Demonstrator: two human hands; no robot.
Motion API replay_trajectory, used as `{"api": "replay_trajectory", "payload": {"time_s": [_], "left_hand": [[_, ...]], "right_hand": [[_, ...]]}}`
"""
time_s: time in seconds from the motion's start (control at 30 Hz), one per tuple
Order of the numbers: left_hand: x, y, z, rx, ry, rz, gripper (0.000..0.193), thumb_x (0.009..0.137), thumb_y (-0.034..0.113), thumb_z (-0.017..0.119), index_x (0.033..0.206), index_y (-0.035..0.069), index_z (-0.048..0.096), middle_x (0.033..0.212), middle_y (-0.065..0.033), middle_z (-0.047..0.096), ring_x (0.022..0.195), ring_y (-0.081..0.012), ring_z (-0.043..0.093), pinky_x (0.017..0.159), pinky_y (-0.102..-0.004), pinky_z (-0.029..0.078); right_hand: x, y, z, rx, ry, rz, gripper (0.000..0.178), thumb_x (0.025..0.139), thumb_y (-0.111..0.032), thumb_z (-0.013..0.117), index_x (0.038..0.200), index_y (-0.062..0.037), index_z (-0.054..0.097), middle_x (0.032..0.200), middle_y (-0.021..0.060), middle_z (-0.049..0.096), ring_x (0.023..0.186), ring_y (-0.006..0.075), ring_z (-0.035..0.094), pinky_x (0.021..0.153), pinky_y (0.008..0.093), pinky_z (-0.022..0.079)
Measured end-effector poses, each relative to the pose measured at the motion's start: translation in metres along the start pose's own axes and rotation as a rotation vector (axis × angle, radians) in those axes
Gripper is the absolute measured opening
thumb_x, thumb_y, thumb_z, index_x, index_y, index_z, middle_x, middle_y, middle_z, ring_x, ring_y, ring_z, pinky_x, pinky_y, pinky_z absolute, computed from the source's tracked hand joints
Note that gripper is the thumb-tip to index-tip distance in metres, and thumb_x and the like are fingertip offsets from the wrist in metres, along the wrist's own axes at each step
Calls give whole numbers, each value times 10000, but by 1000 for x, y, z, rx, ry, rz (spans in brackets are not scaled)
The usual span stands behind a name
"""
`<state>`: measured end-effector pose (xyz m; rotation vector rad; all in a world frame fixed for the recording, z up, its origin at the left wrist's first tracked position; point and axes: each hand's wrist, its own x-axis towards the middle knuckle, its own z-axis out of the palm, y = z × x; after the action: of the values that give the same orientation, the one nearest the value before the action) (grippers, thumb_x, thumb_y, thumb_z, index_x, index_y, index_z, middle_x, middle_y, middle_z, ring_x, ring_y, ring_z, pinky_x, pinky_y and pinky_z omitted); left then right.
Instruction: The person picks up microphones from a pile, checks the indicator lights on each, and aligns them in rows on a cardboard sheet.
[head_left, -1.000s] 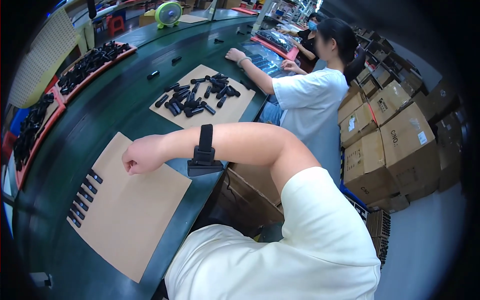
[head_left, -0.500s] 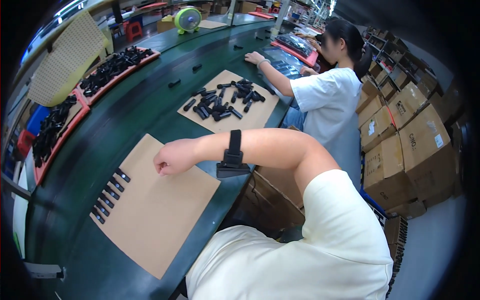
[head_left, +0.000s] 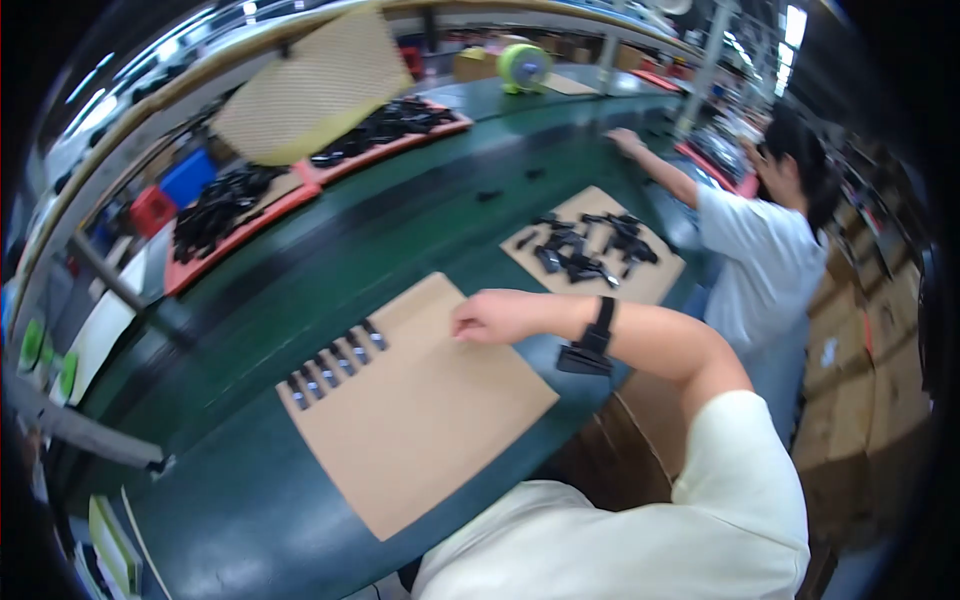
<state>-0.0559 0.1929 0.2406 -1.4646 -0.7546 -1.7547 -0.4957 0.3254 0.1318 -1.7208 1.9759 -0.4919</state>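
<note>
Head: blk pcs (head_left: 341, 360) parallel, axes upper-L/lower-R.

no legible text, pale label (head_left: 829, 351) on carton (head_left: 848, 345), blurred

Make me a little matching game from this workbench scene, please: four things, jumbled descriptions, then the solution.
1. Right hand
2. Row of six black pieces
3. Fan
4. Trays

A. Green
B. Along one edge of the nearer cardboard sheet
C. Red
D. Has a black strap at its wrist

Pairs: 1-D, 2-B, 3-A, 4-C
</note>
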Motion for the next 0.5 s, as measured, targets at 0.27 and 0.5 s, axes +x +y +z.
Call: {"api": "replay_trajectory", "payload": {"time_s": [0.27,0.5], "left_hand": [[-80,-4,-79,775,656,-571,343,940,358,604,895,24,537,836,-138,587,727,-210,571,637,-345,535],[-102,-15,-115,1226,795,-834,231,978,219,543,895,4,527,844,-143,584,736,-212,582,644,-328,533]], "right_hand": [[38,45,-38,-155,255,116,195,855,-216,618,972,-69,672,942,139,660,957,323,621,837,406,503],[97,166,-69,-386,535,432,333,855,-206,624,1178,-128,611,1198,154,563,1138,355,527,977,427,447]]}}
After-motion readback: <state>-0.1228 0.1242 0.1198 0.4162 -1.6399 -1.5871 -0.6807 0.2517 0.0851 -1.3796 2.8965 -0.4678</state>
